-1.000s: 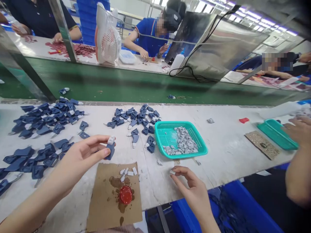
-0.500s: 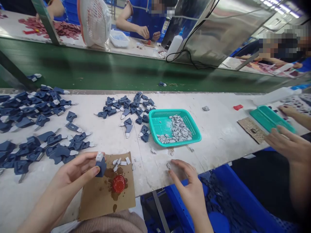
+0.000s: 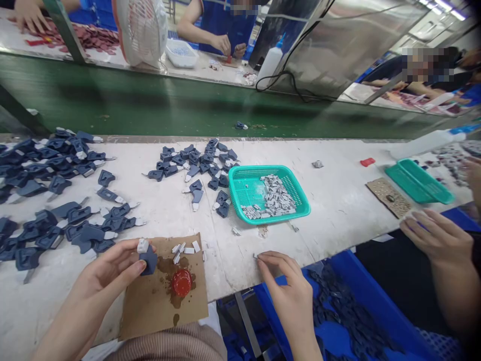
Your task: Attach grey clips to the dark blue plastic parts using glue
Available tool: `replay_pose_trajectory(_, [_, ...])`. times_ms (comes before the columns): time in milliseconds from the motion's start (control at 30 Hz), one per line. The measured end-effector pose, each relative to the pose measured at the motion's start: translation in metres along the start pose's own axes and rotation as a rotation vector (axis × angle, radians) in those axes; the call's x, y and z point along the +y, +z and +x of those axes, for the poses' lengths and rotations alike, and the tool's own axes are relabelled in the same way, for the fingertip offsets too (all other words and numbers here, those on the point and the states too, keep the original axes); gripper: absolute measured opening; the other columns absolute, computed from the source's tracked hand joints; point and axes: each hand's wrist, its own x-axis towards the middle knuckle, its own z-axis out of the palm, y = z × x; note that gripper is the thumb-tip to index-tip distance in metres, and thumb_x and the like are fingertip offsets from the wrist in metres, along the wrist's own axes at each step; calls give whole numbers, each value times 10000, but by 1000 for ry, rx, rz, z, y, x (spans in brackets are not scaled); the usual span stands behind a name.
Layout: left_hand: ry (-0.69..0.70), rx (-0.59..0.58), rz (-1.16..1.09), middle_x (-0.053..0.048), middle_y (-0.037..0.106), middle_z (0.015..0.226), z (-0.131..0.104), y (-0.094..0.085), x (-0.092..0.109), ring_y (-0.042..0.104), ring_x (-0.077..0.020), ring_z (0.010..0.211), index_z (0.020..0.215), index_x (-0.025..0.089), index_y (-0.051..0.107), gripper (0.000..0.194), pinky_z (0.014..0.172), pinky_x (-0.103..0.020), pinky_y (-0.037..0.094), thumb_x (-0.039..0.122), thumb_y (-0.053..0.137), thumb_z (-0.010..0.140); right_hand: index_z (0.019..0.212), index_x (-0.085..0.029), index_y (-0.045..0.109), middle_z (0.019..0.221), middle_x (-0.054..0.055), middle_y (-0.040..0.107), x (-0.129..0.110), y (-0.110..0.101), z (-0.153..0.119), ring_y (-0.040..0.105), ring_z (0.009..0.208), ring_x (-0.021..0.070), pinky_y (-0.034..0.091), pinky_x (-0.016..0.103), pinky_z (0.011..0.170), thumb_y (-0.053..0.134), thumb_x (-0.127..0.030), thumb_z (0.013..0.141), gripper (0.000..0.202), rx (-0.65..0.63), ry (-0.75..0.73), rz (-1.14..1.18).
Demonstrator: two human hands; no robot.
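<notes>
My left hand (image 3: 108, 278) is closed on a dark blue plastic part (image 3: 149, 261) with a light grey tip, held above the left edge of a piece of cardboard (image 3: 150, 311). On that cardboard stand a small red cap (image 3: 182, 282) amid wet brown stains and several small light grey pieces (image 3: 184, 248). To the right, my right hand (image 3: 287, 281) pinches a small grey piece (image 3: 256, 256) between thumb and fingertips near the table's front edge. Beyond it sits a green basket (image 3: 235, 200) holding many small grey pieces (image 3: 278, 198).
Dark blue parts (image 3: 48, 170) are heaped at the left, with a smaller group (image 3: 203, 160) beside the basket. A co-worker's hand (image 3: 438, 235) is at right, near another green basket (image 3: 417, 185). A blue crate (image 3: 361, 301) stands below the table edge. A green belt (image 3: 150, 105) runs behind.
My right thumb and fingers have closed on the small grey piece. The left hand still holds the blue part, its grey tip turned slightly. The neighbour's hand has shifted; the view has moved slightly.
</notes>
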Motion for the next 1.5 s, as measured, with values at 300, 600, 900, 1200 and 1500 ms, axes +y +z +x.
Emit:
replay_pose_trajectory(300, [46, -55, -13, -31, 721, 1193, 2, 0, -1, 623, -296, 1179, 1089, 311, 670, 473, 908, -304, 579, 502, 805, 678, 1056, -236, 644, 1019, 68, 705, 3, -7, 3, 659, 972, 248, 528, 371, 839, 575, -356, 913, 199, -71, 11, -37])
replay_pose_trajectory(600, [57, -51, -46, -33, 727, 1175, -7, 8, 3, 608, -278, 1195, 1084, 292, 668, 396, 937, -304, 547, 460, 761, 737, 923, -242, 653, 964, 77, 687, -4, -10, 16, 651, 939, 258, 527, 355, 768, 545, -334, 932, 142, -173, -64, -69])
replay_pose_trajectory(900, [66, -135, -121, -42, 756, 1042, -15, 8, 7, 689, -225, 940, 987, 241, 653, 256, 810, -264, 520, 374, 740, 787, 923, -241, 610, 916, 47, 653, -68, -3, 13, 638, 891, 204, 512, 308, 742, 591, -210, 922, 37, -311, -278, 113])
replay_pose_trajectory(1200, [74, -278, -287, -11, 734, 921, -21, 5, -11, 670, -156, 837, 991, 231, 621, 227, 785, -225, 495, 343, 725, 823, 917, -212, 595, 896, 33, 614, -123, 21, 16, 589, 882, 180, 496, 304, 737, 547, -91, 912, 131, -609, -422, 223])
replay_pose_trajectory(1500, [85, -293, -327, 10, 673, 806, -23, 6, -17, 628, -131, 773, 1020, 245, 681, 236, 720, -199, 484, 347, 733, 813, 911, -216, 574, 920, 30, 606, -128, 25, 18, 570, 907, 194, 483, 334, 748, 516, -102, 935, 130, -718, -415, 122])
